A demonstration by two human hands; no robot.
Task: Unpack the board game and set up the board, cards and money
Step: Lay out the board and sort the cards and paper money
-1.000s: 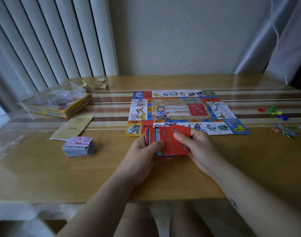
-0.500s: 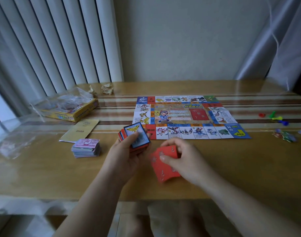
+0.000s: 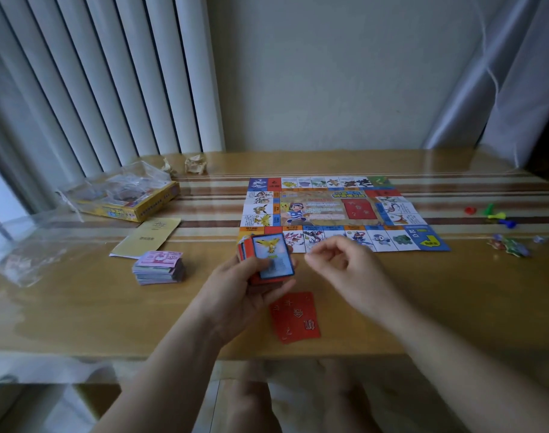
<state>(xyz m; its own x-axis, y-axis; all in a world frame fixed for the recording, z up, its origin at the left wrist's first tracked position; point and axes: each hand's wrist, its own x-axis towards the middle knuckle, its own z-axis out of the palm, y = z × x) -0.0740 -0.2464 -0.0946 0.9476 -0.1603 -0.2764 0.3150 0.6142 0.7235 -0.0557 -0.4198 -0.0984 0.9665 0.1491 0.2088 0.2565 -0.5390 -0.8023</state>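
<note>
The colourful game board (image 3: pixel 338 210) lies flat on the wooden table (image 3: pixel 79 307). My left hand (image 3: pixel 242 289) grips a deck of cards (image 3: pixel 271 256) just in front of the board's near edge; the top card is blue with a yellow bird. A small pile of red cards (image 3: pixel 295 317) lies face down on the table near the front edge, below the deck. My right hand (image 3: pixel 351 273) hovers right of the deck with loosely curled fingers and holds nothing. A stack of paper money (image 3: pixel 159 265) sits to the left.
The yellow game box (image 3: pixel 135 204) with clear plastic wrap stands at the back left, a cream rules leaflet (image 3: pixel 151 237) in front of it. Coloured pawns (image 3: pixel 491 214) and small tokens (image 3: pixel 513 245) lie right of the board. Two crumpled paper scraps (image 3: pixel 195 164) lie at the back.
My right hand laid the red cards on the table and let go, then rose toward the deck. My left hand kept the deck, its blue top card now exposed.
</note>
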